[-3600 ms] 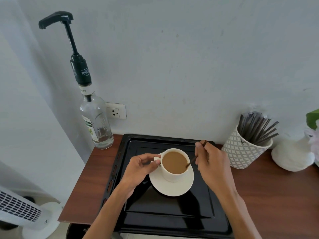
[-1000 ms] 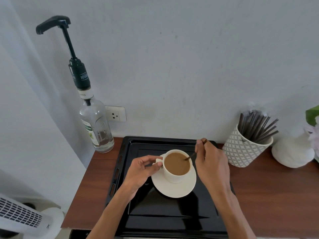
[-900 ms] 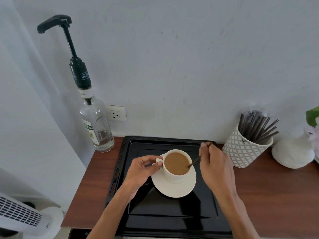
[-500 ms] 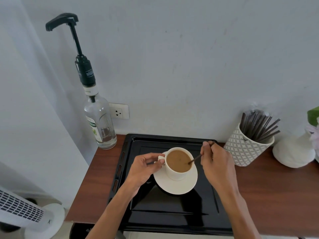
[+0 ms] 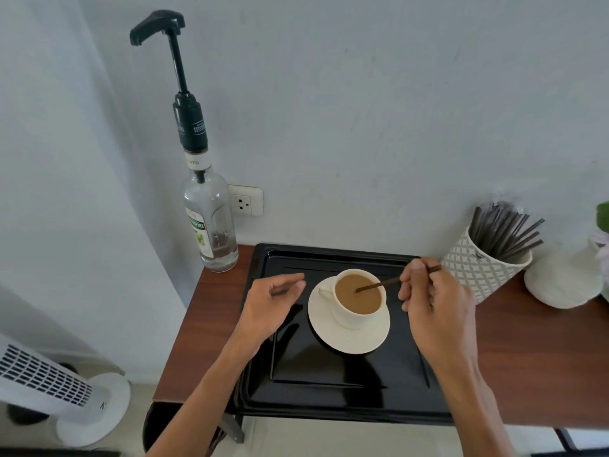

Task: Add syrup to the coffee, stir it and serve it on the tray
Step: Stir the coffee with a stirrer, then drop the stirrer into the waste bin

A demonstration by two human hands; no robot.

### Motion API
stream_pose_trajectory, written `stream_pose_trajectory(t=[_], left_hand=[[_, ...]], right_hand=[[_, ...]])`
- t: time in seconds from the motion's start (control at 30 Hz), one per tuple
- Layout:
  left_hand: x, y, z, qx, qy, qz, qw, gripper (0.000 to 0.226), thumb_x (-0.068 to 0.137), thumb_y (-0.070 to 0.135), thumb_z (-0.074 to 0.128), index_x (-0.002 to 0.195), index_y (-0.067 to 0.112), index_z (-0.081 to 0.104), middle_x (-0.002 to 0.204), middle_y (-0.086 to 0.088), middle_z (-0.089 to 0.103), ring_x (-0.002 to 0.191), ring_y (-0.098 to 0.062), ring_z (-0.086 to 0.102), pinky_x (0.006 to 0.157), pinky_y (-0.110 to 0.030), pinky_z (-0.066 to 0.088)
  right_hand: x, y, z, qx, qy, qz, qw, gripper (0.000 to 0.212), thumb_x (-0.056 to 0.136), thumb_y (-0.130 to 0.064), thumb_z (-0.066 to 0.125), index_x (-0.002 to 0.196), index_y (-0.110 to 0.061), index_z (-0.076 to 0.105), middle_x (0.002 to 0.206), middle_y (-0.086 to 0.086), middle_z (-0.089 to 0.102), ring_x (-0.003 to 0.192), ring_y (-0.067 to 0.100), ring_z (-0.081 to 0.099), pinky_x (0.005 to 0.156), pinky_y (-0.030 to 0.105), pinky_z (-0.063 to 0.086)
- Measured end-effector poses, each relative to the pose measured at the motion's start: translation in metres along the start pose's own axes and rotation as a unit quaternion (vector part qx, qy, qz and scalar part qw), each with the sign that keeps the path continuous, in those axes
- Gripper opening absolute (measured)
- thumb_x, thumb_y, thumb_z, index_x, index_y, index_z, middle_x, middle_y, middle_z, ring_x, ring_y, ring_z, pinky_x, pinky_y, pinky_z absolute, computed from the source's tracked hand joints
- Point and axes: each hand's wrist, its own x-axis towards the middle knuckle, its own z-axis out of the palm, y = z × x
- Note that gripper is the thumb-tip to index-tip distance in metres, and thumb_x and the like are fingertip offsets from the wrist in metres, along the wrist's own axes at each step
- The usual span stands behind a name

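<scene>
A white cup [image 5: 349,316] of milky coffee stands on a white saucer [image 5: 352,339] inside the black tray [image 5: 329,397]. My right hand [image 5: 435,308] pinches a thin dark stir stick [image 5: 379,286] whose tip dips into the coffee. My left hand [image 5: 270,305] hovers just left of the saucer with its fingers loosely curled, apart from the cup's handle and holding nothing. The clear syrup bottle [image 5: 211,225] with a tall black pump stands upright at the table's back left corner.
A patterned white pot [image 5: 474,268] full of dark stir sticks stands right of the tray. A white vase [image 5: 563,282] with flowers is at the far right. A wall socket [image 5: 247,201] sits behind the bottle. A white tower fan [image 5: 49,380] is on the floor at left.
My left hand has let go of the cup's handle and drawn back to the left. My right hand still holds the stick, its tip now nearer the middle of the coffee.
</scene>
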Motion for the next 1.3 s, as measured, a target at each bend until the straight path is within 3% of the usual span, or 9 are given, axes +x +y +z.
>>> stream_pose_trajectory(t=[0.17, 0.3, 0.43, 0.57, 0.7, 0.83, 0.93, 1.1, 1.3], left_hand=[[-0.004, -0.002, -0.022, 0.056, -0.005, 0.011, 0.998, 0.022, 0.096, 0.026, 0.072, 0.117, 0.029, 0.078, 0.114, 0.007, 0.080, 0.105, 0.005, 0.073, 0.099, -0.019, 0.056], [-0.016, 0.003, -0.037, 0.122, 0.011, 0.024, 0.992, 0.026, 0.098, 0.038, 0.067, 0.121, 0.032, 0.076, 0.109, 0.020, 0.076, 0.088, 0.030, 0.061, 0.075, 0.008, 0.044], [-0.038, 0.010, -0.065, 0.170, 0.061, 0.060, 0.982, 0.031, 0.101, 0.041, 0.059, 0.125, 0.028, 0.074, 0.114, 0.023, 0.071, 0.102, 0.013, 0.063, 0.090, -0.005, 0.044], [-0.064, 0.009, -0.109, 0.194, 0.129, 0.071, 0.970, 0.039, 0.104, 0.045, 0.052, 0.131, 0.024, 0.070, 0.123, 0.015, 0.071, 0.115, -0.004, 0.064, 0.084, 0.005, 0.037], [-0.094, 0.006, -0.154, 0.247, 0.149, 0.071, 0.955, 0.066, 0.097, 0.061, 0.036, 0.145, 0.021, 0.058, 0.149, 0.001, 0.060, 0.138, -0.018, 0.054, 0.105, -0.021, 0.035], [-0.124, -0.006, -0.193, 0.315, 0.173, 0.042, 0.932, 0.060, 0.102, 0.049, 0.051, 0.154, 0.020, 0.044, 0.161, -0.004, 0.047, 0.151, -0.026, 0.040, 0.121, -0.043, 0.033], [-0.141, -0.015, -0.220, 0.353, 0.183, 0.036, 0.917, 0.064, 0.103, 0.042, 0.054, 0.158, 0.015, 0.037, 0.165, -0.008, 0.040, 0.157, -0.029, 0.027, 0.124, -0.047, 0.027], [-0.142, -0.036, -0.269, 0.381, 0.179, 0.054, 0.905, 0.076, 0.099, 0.043, 0.062, 0.161, 0.014, 0.030, 0.169, -0.012, 0.029, 0.160, -0.031, 0.015, 0.126, -0.046, 0.021], [-0.108, -0.090, -0.322, 0.453, 0.107, 0.069, 0.883, 0.076, 0.104, 0.044, 0.053, 0.164, 0.012, 0.020, 0.172, -0.015, 0.017, 0.160, -0.035, 0.007, 0.129, -0.045, 0.011]], right_hand=[[-0.012, 0.001, -0.003, -0.006, 0.058, 0.005, 0.998, 0.033, 0.108, -0.026, 0.041, 0.081, -0.024, 0.060, 0.063, -0.006, 0.065, 0.055, 0.017, 0.063, 0.063, 0.044, 0.054], [-0.016, -0.003, -0.005, 0.016, 0.102, 0.014, 0.995, 0.034, 0.109, -0.031, 0.040, 0.082, -0.025, 0.061, 0.065, -0.008, 0.067, 0.057, 0.016, 0.066, 0.063, 0.038, 0.055], [-0.024, -0.012, -0.001, 0.154, 0.143, 0.083, 0.974, 0.036, 0.105, -0.038, 0.040, 0.080, -0.026, 0.063, 0.069, 0.000, 0.070, 0.051, 0.012, 0.064, 0.046, 0.022, 0.049], [-0.036, -0.023, 0.014, 0.275, 0.105, 0.179, 0.939, 0.037, 0.106, -0.032, 0.041, 0.081, -0.021, 0.065, 0.063, -0.002, 0.073, 0.045, 0.009, 0.061, 0.040, 0.021, 0.051], [-0.061, -0.041, 0.038, 0.360, 0.052, 0.255, 0.896, 0.037, 0.106, -0.028, 0.044, 0.084, -0.018, 0.072, 0.071, 0.002, 0.078, 0.052, 0.014, 0.069, 0.049, 0.025, 0.060], [-0.092, -0.066, 0.068, 0.421, -0.002, 0.324, 0.847, 0.029, 0.104, -0.024, 0.047, 0.090, -0.012, 0.069, 0.075, 0.005, 0.079, 0.059, 0.016, 0.071, 0.053, 0.026, 0.060], [-0.110, -0.087, 0.094, 0.438, -0.046, 0.354, 0.825, 0.029, 0.107, -0.025, 0.047, 0.090, -0.012, 0.066, 0.074, 0.005, 0.078, 0.059, 0.016, 0.072, 0.057, 0.028, 0.062], [-0.140, -0.124, 0.139, 0.395, -0.110, 0.335, 0.848, 0.032, 0.109, -0.027, 0.043, 0.095, -0.012, 0.068, 0.082, 0.007, 0.080, 0.061, 0.016, 0.073, 0.061, 0.028, 0.061], [-0.174, -0.174, 0.209, 0.309, -0.106, 0.294, 0.898, 0.032, 0.109, -0.023, 0.043, 0.097, -0.010, 0.070, 0.082, 0.007, 0.080, 0.064, 0.022, 0.073, 0.060, 0.030, 0.060]])
